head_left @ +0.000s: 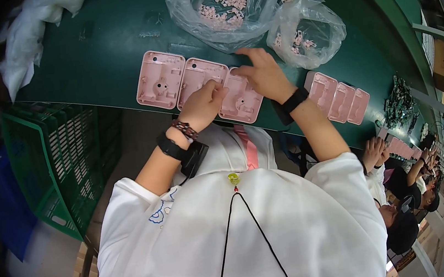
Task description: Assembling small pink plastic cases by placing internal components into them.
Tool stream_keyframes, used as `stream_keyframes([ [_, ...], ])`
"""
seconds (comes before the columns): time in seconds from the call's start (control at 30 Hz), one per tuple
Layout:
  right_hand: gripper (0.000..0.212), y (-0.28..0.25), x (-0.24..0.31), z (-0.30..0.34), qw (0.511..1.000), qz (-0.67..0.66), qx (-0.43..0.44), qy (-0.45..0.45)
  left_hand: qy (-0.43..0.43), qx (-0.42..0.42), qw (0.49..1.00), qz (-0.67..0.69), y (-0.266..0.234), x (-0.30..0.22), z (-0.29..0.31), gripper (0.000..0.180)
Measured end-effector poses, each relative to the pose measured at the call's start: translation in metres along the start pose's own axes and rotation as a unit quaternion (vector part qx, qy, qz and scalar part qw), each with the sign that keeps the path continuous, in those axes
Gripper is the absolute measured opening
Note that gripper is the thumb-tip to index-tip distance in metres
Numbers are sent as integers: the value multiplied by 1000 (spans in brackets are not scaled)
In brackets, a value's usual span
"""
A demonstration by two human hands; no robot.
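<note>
Three pink plastic housings stand side by side along the near edge of the green table: a left one [145, 87], a middle one [201, 70] and a right one [246, 110]. Over the gap between the middle and right housings, my left hand [200, 108] is closed with its fingertips pinched together; whatever they hold is too small or hidden to make out. My right hand [267, 76] reaches over the far side of the right housing, thumb and forefinger apart, and nothing shows between them. Its forefinger lies close to the large clear bag [184, 10] of small pink parts.
A smaller clear bag [326, 42] with pink parts lies to the right. Beyond my right wrist are more pink housings [342, 102] and a pile of dark small parts [400, 105]. A green crate [65, 174] stands at left below the table. Co-workers sit along the right.
</note>
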State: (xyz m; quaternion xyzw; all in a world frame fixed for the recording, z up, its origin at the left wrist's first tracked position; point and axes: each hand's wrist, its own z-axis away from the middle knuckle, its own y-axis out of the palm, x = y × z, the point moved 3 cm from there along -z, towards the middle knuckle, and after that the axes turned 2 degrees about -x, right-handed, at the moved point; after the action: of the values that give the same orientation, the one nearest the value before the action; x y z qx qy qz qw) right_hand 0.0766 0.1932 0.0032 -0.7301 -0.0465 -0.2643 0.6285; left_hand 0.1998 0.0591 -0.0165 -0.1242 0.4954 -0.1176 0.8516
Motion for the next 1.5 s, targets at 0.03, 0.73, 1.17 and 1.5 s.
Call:
stream_keyframes([
  [0.03,23,0,-1,2,997,-36,-47,55,-27,38,992,120,-3,2,0,26],
  [0.73,19,16,102,-37,933,-289,33,211,-200,69,777,593,-31,-5,12,60],
  [1.17,9,43,77,-28,637,-664,-24,391,-52,96,965,237,-43,18,15,32],
  [1.5,13,12,57,-66,988,-128,-86,8,4,-18,985,173,-58,25,7,18],
])
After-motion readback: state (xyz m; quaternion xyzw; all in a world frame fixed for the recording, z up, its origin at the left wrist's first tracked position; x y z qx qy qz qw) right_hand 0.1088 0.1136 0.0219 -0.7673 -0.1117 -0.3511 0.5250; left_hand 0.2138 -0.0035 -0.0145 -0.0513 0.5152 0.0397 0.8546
